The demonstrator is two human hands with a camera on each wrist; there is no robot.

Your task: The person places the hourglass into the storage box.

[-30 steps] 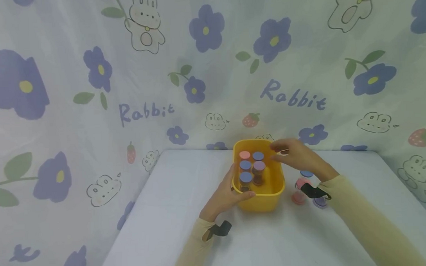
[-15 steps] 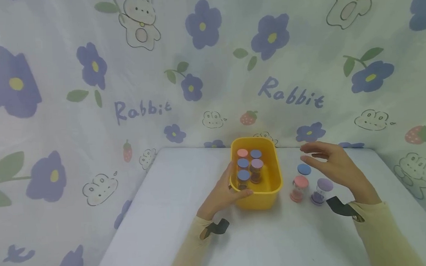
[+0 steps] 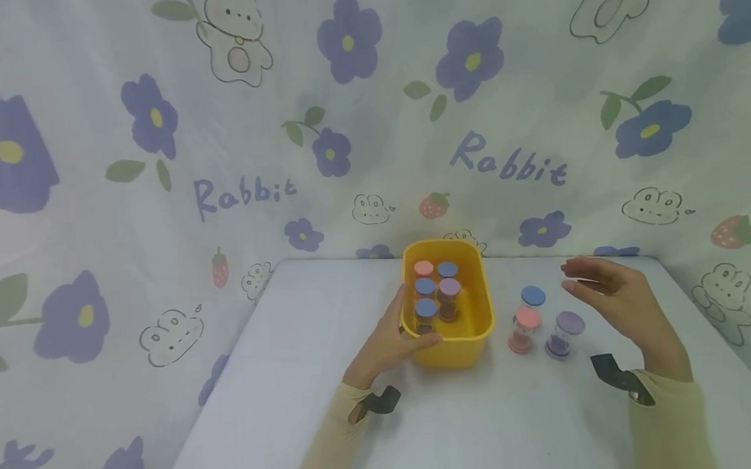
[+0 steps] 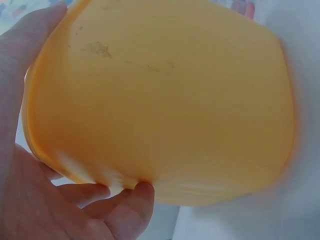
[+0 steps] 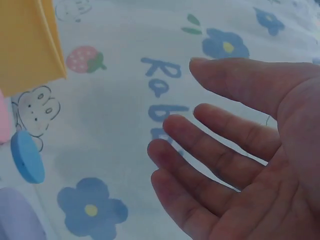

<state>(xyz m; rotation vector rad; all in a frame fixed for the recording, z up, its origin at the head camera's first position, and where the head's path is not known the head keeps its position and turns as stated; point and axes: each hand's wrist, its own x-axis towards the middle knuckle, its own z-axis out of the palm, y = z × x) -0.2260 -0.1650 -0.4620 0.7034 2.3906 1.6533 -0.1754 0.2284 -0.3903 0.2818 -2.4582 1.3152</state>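
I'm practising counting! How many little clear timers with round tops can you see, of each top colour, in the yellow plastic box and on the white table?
Blue round-topped clear timers: 4
Pink round-topped clear timers: 2
Purple round-topped clear timers: 2
Total: 8

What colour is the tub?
The tub is yellow; the head view shows it best.

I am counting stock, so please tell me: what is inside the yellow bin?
Inside the yellow bin stand one pink-capped timer, one purple-capped timer and three blue-capped timers. Their tops cover much of their bodies and the floor beneath.
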